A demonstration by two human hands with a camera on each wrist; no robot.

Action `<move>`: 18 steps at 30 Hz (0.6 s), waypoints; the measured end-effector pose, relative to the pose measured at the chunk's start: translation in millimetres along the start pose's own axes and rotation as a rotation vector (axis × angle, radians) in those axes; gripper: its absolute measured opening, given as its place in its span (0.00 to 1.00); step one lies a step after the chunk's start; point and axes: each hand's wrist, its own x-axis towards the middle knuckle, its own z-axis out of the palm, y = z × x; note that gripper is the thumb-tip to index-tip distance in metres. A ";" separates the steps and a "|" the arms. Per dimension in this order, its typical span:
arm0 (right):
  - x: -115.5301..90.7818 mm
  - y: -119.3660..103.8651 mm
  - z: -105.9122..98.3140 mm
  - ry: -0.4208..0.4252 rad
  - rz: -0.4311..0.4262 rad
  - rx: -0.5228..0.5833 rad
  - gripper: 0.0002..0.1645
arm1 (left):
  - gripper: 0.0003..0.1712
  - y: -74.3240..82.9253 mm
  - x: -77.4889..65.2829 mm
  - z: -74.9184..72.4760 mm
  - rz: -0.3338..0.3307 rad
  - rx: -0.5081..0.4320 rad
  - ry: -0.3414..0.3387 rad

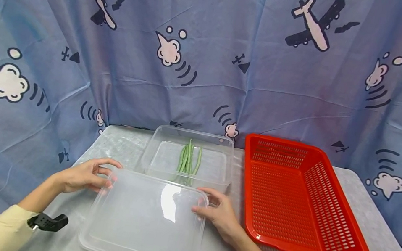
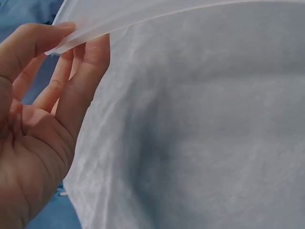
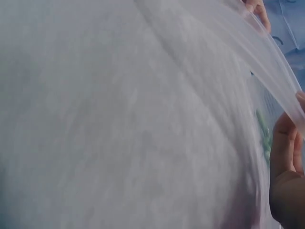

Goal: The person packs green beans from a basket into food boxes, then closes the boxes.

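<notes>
Both hands hold a translucent plastic lid (image 1: 135, 218) above the table, in front of a clear container. The left hand (image 1: 83, 176) pinches the lid's far left corner between thumb and fingers, as the left wrist view also shows on the hand (image 2: 52, 90). At the far right corner the right hand (image 1: 221, 213) grips the rim; in the right wrist view that hand (image 3: 288, 162) is partly cut off by the frame. Behind the lid stands the clear plastic container (image 1: 214, 165), uncovered, with several green beans (image 1: 189, 158) lying lengthwise inside. The lid's far edge overlaps the container's near side in the head view.
A red perforated plastic basket (image 1: 285, 213) stands on the right of the table, close to the right forearm. The table (image 1: 122, 140) has a pale grey cloth. A blue curtain (image 1: 209, 59) with airplane prints hangs behind and at the sides.
</notes>
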 end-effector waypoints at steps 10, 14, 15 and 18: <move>13.4 -18.7 38.4 0.043 0.020 0.070 0.35 | 0.29 28.9 -10.3 -22.8 0.042 0.078 0.149; 23.6 -32.2 46.7 0.062 0.006 0.057 0.34 | 0.30 37.5 -14.0 -27.3 0.061 0.090 0.195; 26.4 -36.4 47.8 0.061 -0.005 0.054 0.34 | 0.30 38.7 -14.9 -27.9 0.075 0.089 0.199; 35.6 -50.2 49.4 0.057 -0.015 0.040 0.35 | 0.31 41.0 -16.4 -28.8 0.123 0.083 0.215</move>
